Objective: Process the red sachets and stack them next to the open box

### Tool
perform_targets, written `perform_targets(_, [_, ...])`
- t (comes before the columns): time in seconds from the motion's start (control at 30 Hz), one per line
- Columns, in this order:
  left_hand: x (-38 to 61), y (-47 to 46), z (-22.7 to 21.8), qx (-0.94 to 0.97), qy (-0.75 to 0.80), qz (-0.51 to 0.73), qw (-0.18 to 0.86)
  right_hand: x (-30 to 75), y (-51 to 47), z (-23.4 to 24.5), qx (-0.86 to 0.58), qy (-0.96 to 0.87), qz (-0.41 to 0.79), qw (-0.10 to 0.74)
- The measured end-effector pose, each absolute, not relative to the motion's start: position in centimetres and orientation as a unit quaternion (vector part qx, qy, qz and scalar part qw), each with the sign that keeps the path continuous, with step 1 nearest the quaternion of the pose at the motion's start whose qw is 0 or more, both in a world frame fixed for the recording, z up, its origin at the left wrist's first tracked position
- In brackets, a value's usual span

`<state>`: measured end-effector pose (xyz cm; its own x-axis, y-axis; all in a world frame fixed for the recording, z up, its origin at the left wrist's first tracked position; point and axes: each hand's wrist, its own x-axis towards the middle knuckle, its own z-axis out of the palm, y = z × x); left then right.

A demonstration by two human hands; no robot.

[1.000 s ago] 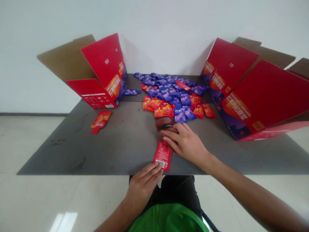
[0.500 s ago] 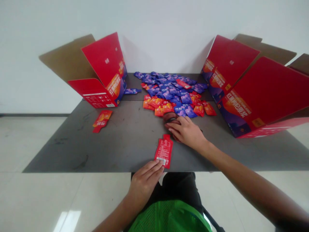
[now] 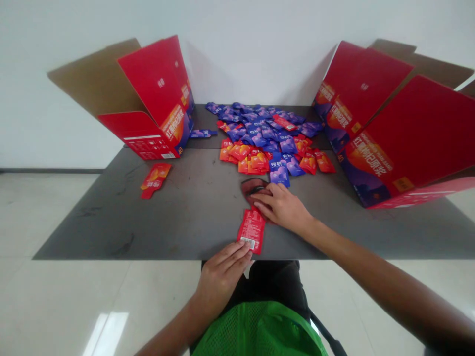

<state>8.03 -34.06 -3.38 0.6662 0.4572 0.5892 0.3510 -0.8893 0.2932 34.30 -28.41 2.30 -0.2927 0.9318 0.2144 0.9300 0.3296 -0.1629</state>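
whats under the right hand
Part of a dark red pad sticks out from under the right hand. The rest of the pad is covered, and what lies beneath it can't be seen.

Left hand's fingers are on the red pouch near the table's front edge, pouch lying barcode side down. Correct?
Not quite: the barcode faces up, as the head view shows. The rest stands: the left hand's fingers are on the red pouch, near the table's front edge.
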Motion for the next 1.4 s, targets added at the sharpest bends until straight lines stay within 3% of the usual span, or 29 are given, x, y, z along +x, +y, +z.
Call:
perform_targets(0.2, [8.0, -34.1, -3.5, 0.907, 0.220, 0.350, 0.076, 33.2, -30.1, 5.3, -0.573, -0.796, -0.021, 0.194])
perform_targets(0.43, [7.9, -34.2, -3.7, 0.909, 0.234, 0.336, 0.081, 29.2, -34.3, 2.0, -0.500, -0.844, 0.079, 0.175])
perform_targets(0.7, [8.0, -34.1, -3.5, 0.912, 0.222, 0.337, 0.077, 35.3, -27.9, 2.5, -0.586, -0.799, -0.018, 0.131])
perform_targets(0.9, [8.0, -34.2, -3.7, 0.910, 0.225, 0.340, 0.080, 32.5, -31.0, 4.7, -0.558, -0.805, -0.021, 0.200])
perform_targets(1.1, [7.8, -34.2, -3.6, 0.911, 0.237, 0.327, 0.086, 29.1, -34.9, 2.2, -0.497, -0.847, 0.074, 0.172])
perform_targets(1.4, [8.0, -34.1, -3.1, 0.911, 0.224, 0.334, 0.086, 33.6, -29.1, 1.6, -0.561, -0.816, 0.014, 0.141])
